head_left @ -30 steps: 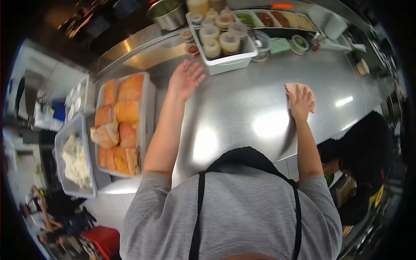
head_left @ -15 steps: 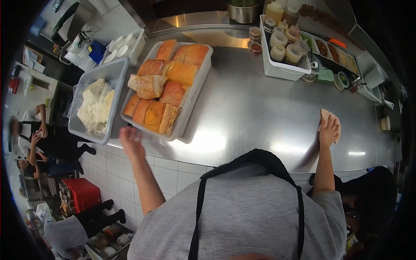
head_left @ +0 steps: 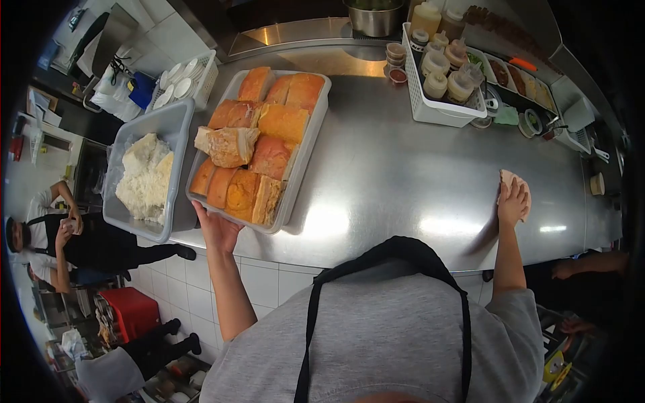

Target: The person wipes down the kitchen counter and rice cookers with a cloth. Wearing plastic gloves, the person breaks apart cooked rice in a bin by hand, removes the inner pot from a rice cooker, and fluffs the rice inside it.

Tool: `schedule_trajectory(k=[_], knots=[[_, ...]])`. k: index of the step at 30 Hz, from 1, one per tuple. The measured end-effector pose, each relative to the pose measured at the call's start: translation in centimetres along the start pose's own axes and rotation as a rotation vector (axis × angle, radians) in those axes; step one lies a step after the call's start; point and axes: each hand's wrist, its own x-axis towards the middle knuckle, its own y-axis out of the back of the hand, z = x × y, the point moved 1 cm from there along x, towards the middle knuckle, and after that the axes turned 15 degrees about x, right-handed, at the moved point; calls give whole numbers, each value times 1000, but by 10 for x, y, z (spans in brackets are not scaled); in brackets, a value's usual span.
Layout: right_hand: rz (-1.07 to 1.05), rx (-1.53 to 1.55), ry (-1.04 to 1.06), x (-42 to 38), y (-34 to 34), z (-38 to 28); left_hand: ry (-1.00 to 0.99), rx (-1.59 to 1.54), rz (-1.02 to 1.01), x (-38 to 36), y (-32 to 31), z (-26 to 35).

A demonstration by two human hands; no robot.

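My left hand is at the near left corner of a clear plastic tray, its fingers against the rim and partly hidden by it. Thick blocks of orange-skinned meat, resembling pork belly, fill the tray; one paler block lies on top of the others. Far to the right, my right hand presses a folded pale orange cloth onto the steel counter, fingers over it. Left of the tray stands a grey tub holding a crumbly white mass.
A white basket of sauce bottles stands at the back right, near small lidded cups and trays of toppings. A metal pot is behind. White dishes sit back left. Co-workers stand to the left; another person's arm shows at right.
My left hand has moved up from the counter's front edge to the tray's near corner. My right hand stays on the cloth. The view has tilted slightly.
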Motion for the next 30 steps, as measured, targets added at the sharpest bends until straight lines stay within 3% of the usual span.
schedule_trajectory(k=[9, 12, 17, 19, 25, 27, 28, 29, 30], knots=[[-9, -23, -19, -3, 4, -5, -57, -160, -58, 42, -52, -9], [8, 8, -19, -2, 6, -4, -110, -222, 90, 66, -93, -10], [-18, 70, -12, -3, 11, -7, -144, -278, 74, 102, -144, -12], [-35, 66, -24, -3, 13, -12, -158, -275, 188, 110, -163, -8], [-111, 67, -34, 2, 15, -12, -164, -215, 201, 132, -147, -23], [-143, 56, -127, 4, 14, -22, -170, -112, -78, 124, -105, -36], [-148, 59, -122, 4, 7, -33, -11, -195, -142, 117, -78, -37], [-164, 35, -20, 5, -3, -48, -14, -194, -139, 102, -65, -35], [-181, 7, 81, 3, -15, -63, -28, 10, -40, 83, -53, -35]])
